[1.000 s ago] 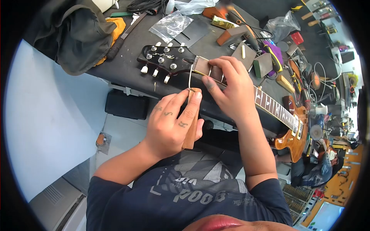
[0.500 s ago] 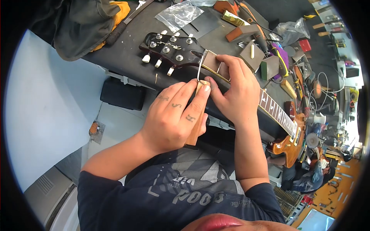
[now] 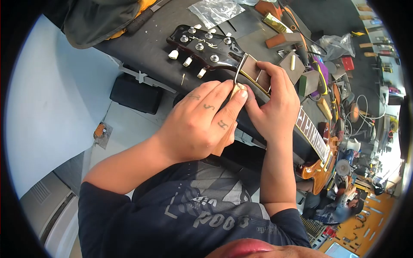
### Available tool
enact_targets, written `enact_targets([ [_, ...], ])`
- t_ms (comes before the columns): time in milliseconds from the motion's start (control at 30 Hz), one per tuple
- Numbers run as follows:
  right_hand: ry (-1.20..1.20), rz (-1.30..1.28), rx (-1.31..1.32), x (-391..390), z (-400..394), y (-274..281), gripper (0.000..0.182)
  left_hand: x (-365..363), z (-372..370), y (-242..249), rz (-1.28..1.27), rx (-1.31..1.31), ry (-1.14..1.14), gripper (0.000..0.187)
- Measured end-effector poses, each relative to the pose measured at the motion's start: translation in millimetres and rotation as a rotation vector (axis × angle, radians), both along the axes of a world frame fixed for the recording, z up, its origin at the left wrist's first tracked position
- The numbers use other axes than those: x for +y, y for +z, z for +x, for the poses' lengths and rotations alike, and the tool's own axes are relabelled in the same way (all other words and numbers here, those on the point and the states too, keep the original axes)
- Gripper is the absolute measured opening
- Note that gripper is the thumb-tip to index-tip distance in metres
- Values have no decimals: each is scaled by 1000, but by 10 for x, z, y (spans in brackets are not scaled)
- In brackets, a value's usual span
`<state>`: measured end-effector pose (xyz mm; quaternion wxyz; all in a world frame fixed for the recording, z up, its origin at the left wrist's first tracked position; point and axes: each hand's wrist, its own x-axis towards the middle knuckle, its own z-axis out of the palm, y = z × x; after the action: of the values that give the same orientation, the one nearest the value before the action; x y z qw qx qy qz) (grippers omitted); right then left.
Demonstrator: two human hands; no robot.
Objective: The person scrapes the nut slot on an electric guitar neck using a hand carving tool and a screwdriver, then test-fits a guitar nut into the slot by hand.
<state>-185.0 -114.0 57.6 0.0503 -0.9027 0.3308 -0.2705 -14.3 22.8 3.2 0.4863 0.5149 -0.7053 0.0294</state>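
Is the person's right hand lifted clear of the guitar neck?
No, the right hand lies over the guitar neck, just beyond the black headstock.

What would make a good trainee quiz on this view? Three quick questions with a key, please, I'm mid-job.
1. Which hand grips the wooden handle?
2. True or false: the right hand is placed on the guitar's body.
3. The bent metal rod reaches toward:
A) the clear plastic bag
B) the guitar's body
C) where the headstock meets the fretboard

Key:
1. The left hand.
2. False; it is at the fretboard, near the headstock end.
3. C.
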Motion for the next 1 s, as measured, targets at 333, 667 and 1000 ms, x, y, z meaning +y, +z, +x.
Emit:
enact_targets([
  [333,78,-60,0,-51,-42,-84,68,10,-27,-49,-6,25,9,73],
  [667,157,-66,49,-66,-92,-18,72,-26,-28,-6,15,86,-13,73],
  [1000,140,-41,63,-58,-82,-13,73,-37,-21,-69,-18,97,-12,73],
])
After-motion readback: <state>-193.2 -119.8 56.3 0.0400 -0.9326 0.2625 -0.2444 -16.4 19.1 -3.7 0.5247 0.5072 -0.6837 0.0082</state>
